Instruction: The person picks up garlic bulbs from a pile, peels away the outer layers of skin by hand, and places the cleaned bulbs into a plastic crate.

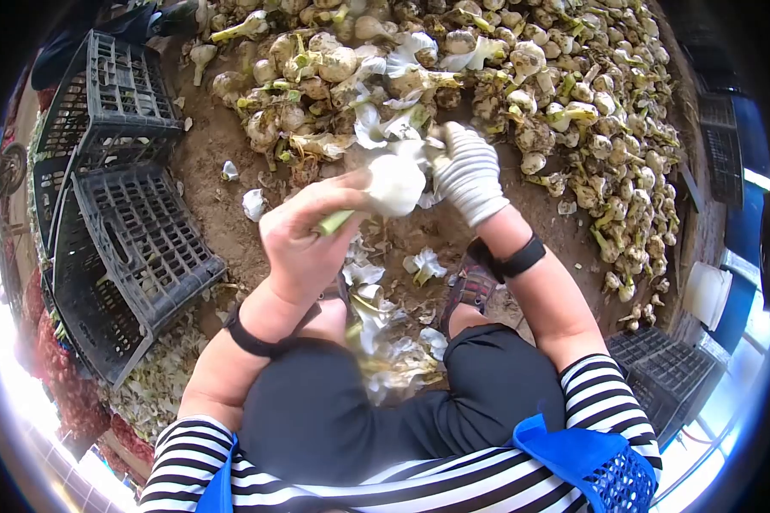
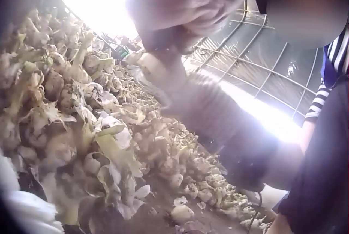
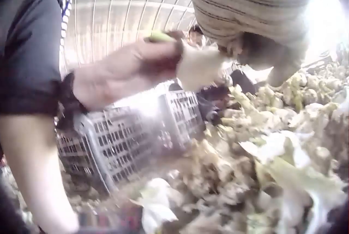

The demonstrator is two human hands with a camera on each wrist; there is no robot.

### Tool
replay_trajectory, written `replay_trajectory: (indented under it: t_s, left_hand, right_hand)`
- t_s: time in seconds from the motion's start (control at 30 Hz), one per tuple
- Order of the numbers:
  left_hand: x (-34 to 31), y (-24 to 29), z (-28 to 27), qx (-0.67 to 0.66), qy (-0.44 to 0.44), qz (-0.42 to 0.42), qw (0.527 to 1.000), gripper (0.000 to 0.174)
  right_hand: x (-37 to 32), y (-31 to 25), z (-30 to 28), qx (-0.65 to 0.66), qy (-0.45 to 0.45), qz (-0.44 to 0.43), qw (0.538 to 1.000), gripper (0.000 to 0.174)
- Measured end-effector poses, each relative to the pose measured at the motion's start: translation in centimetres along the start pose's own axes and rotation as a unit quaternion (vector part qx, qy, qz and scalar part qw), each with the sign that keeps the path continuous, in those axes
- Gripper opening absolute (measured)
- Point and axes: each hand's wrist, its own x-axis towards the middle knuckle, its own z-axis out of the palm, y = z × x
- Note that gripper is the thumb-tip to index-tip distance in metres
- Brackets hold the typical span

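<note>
My bare left hand (image 1: pixel 304 227) holds a white garlic bulb (image 1: pixel 395 185) with its fingers and thumb, the green cut stem (image 1: pixel 335 222) sticking out below the fingers. My right hand (image 1: pixel 469 175), in a white striped glove, is at the far side of the bulb. Its curled fingers pinch loose skin at the bulb's edge, blurred by motion. In the right wrist view the gloved fingertips meet the end of the bulb (image 3: pixel 199 69) opposite the stem. Peeled garlic skins (image 1: pixel 376 329) lie on the ground between my feet.
A big heap of unpeeled garlic (image 1: pixel 573 103) spreads ahead and to the right. Black plastic crates (image 1: pixel 145 244) stand at the left, and another crate (image 1: pixel 667 368) is at the right. A white container (image 1: pixel 707 293) stands by the right edge. Both knees are bent below my hands.
</note>
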Motion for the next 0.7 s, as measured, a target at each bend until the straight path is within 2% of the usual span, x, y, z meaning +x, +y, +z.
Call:
replay_trajectory:
  t_s: [0.03,0.07,0.1,0.13,0.17,0.2,0.23,0.27,0.3,0.33,0.37,0.4,0.47,0.5,0.53,0.57,0.6,0.63,0.67,0.7]
  left_hand:
    - [0.3,0.3,0.0,-0.136,0.061,-0.082,0.985,0.022]
    - [0.6,0.6,-0.2,-0.267,0.122,-0.164,0.942,0.021]
    - [1.3,0.8,-0.7,-0.36,0.167,-0.328,0.858,0.017]
    - [0.9,-0.9,-1.1,-0.466,0.181,-0.33,0.801,0.014]
    - [0.7,-1.8,-1.0,-0.493,0.193,-0.357,0.769,0.014]
    - [0.6,-2.5,-0.9,-0.521,0.203,-0.384,0.735,0.015]
    - [0.4,-2.9,-0.9,-0.521,0.202,-0.385,0.735,0.015]
    - [0.2,-3.2,-0.9,-0.545,0.178,-0.4,0.715,0.019]
    - [0.1,-3.3,-0.8,-0.568,0.153,-0.416,0.693,0.023]
    - [0.4,-3.1,-0.6,-0.569,0.152,-0.417,0.693,0.023]
    - [0.8,-2.6,-0.4,-0.542,0.16,-0.435,0.701,0.02]
    - [0.9,-2.3,-0.2,-0.513,0.17,-0.453,0.709,0.017]
    - [0.0,-2.5,-0.1,-0.516,0.124,-0.43,0.731,0.016]
    - [0.1,-2.3,0.0,-0.522,0.131,-0.429,0.725,0.015]
    - [0.1,-2.0,0.1,-0.529,0.138,-0.428,0.719,0.015]
    - [0.1,-1.8,0.1,-0.53,0.138,-0.428,0.719,0.015]
    - [0.2,-1.7,0.1,-0.545,0.123,-0.411,0.72,0.015]
    - [0.3,-1.6,0.0,-0.56,0.109,-0.395,0.72,0.016]
    - [0.5,-1.4,-0.8,-0.583,0.12,-0.371,0.713,0.016]
    - [0.7,-1.4,-2.1,-0.607,0.126,-0.349,0.702,0.017]
  right_hand:
    - [0.3,0.7,-0.6,-0.043,-0.058,0.042,0.997,0.011]
    - [0.5,1.2,-0.8,-0.083,-0.119,0.082,0.986,0.011]
    - [0.1,1.7,-0.8,-0.029,-0.072,0.049,0.996,0.015]
    - [-0.2,1.9,-0.7,0.025,-0.022,0.017,0.999,0.021]
    - [0.0,1.0,-1.4,0.09,-0.007,-0.011,0.996,0.028]
    - [0.1,-0.2,-2.3,0.091,-0.005,-0.014,0.996,0.028]
    - [0.0,-1.8,-3.1,0.215,-0.016,0.011,0.976,0.031]
    - [-0.2,-3.2,-3.7,0.335,-0.028,0.038,0.941,0.034]
    - [-0.5,-4.5,-3.9,0.321,0.012,-0.009,0.947,0.036]
    - [-0.6,-5.6,-4.1,0.307,0.052,-0.058,0.949,0.039]
    - [-0.4,-6.2,-4.5,0.198,0.091,-0.144,0.965,0.048]
    - [-0.2,-6.6,-3.8,0.176,0.14,-0.203,0.953,0.045]
    - [0.3,-7.0,-3.8,0.199,0.138,-0.285,0.927,0.033]
    - [0.1,-7.1,-4.4,0.129,0.074,-0.184,0.972,0.023]
    - [0.9,-6.8,-4.0,0.347,0.051,-0.084,0.933,0.02]
    - [1.5,-6.6,-4.5,0.549,-0.014,0.066,0.833,0.02]
    - [2.0,-6.5,-5.1,0.707,-0.077,0.211,0.67,0.02]
    - [2.2,-6.5,-5.2,0.731,-0.057,0.236,0.637,0.024]
    - [2.3,-5.6,-5.4,0.742,-0.08,0.26,0.613,0.022]
    - [2.3,-4.2,-5.5,0.746,-0.058,0.251,0.615,0.021]
